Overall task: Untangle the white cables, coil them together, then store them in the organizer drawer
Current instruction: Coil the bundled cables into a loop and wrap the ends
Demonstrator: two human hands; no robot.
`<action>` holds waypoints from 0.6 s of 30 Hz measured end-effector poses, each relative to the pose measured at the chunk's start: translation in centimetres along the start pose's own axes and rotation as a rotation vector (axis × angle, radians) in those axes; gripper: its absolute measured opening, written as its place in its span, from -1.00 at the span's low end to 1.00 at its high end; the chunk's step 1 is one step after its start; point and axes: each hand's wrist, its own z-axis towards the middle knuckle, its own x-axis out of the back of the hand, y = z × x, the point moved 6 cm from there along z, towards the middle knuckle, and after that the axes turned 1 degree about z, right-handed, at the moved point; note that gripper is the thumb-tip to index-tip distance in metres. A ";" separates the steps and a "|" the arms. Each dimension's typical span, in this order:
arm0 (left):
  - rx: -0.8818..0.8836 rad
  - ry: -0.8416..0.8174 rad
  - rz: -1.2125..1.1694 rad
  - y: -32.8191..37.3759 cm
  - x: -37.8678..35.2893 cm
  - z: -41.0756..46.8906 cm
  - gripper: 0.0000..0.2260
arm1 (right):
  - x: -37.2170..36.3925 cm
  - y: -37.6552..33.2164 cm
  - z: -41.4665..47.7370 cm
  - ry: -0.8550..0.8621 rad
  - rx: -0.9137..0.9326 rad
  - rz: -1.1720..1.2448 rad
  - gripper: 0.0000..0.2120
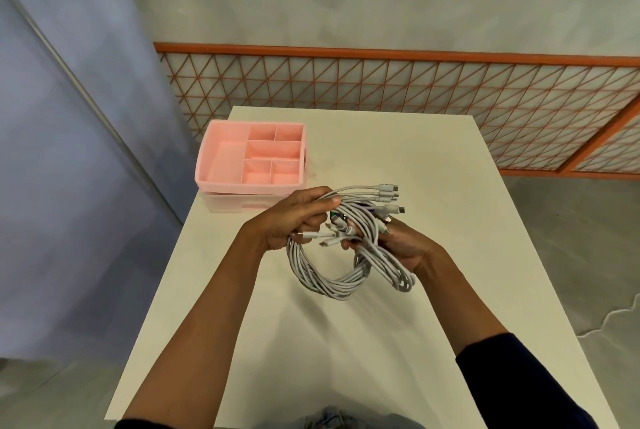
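A bundle of white cables [332, 281] hangs in loose loops above the middle of the white table [433, 186]. My left hand [294, 217] grips the bundle's top left, thumb over the strands. Holding the right side from below is my right hand [405, 245]. Several plug ends stick out to the upper right between the hands. The pink organizer drawer [221, 160] sits at the table's far left corner, with several compartments, all empty, the biggest one on its left.
An orange-framed mesh fence [415, 89] runs behind the table. A blue-grey wall panel [69, 117] stands to the left. Grey floor shows to the right of the table.
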 end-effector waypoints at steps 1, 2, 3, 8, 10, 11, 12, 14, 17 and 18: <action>-0.002 0.000 0.003 0.0 0.0 -0.1 -0.81 | 0.1 0.0 0.0 0.004 -0.001 -0.026 -0.61; -0.002 0.005 0.007 -0.1 0.1 -0.1 -0.82 | 0.1 -0.2 0.0 0.013 -0.009 -0.048 -0.69; 0.000 0.011 0.016 -0.1 0.2 -0.1 -0.82 | 0.0 -0.3 -0.1 0.020 -0.016 -0.074 -0.82; 0.010 -0.001 0.091 0.1 0.4 -0.3 -0.86 | 1.1 -0.4 -0.4 0.060 -0.099 -0.074 -0.82; 0.003 -0.008 0.080 0.2 0.5 -0.5 -0.84 | 3.3 -0.1 0.1 0.188 -0.155 -0.224 -0.84; -0.002 -0.010 0.082 0.3 0.5 -0.6 -0.81 | 4.7 0.0 0.1 0.319 -0.186 -0.300 -0.90; 0.003 -0.003 0.099 0.4 0.6 -0.7 -0.80 | 6.1 -0.2 0.0 0.464 -0.191 -0.336 -0.91; 0.051 0.029 0.186 0.3 0.9 -0.7 -0.75 | 8.0 -1.6 -0.6 0.699 -0.076 -0.309 -0.77; 0.141 0.053 0.320 -0.2 0.8 -0.5 -0.76 | 8.9 -4.6 -1.5 0.859 0.146 -0.286 -0.74; 0.157 0.046 0.346 -0.3 0.5 -0.3 -0.80 | 9.1 -5.5 -1.6 0.916 0.201 -0.315 -0.71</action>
